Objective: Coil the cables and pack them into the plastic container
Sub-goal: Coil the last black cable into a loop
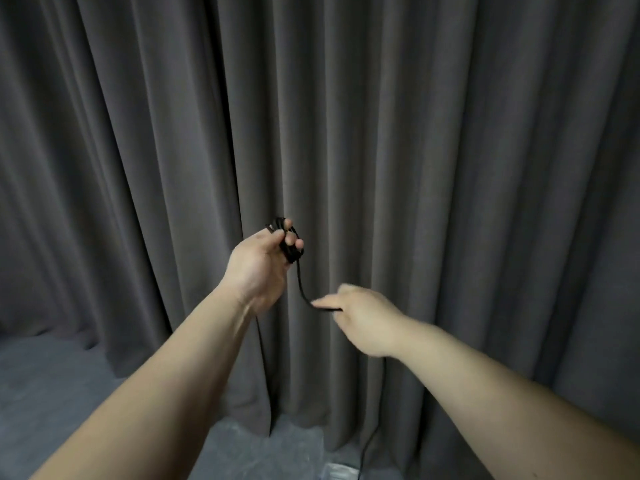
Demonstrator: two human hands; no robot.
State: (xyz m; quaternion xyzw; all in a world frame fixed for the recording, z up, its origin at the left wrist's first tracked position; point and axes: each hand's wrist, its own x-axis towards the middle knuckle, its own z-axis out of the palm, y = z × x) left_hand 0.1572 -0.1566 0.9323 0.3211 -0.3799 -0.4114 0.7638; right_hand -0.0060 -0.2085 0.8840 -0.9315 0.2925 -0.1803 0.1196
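Head view: a thin black cable (300, 285) is wound around the left hand (260, 268) and pinched by the right hand (363, 318), before the curtain (415, 133).

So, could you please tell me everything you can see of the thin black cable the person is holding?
The thin black cable looks smooth and flexible, probably rubber-coated. Part of it is wound in several tight loops around the fingers of the raised left hand. From there one strand curves down and right into the closed right hand, which pinches it. Below, a loose stretch hangs past the grey curtain towards the floor. No plug or connector can be made out.
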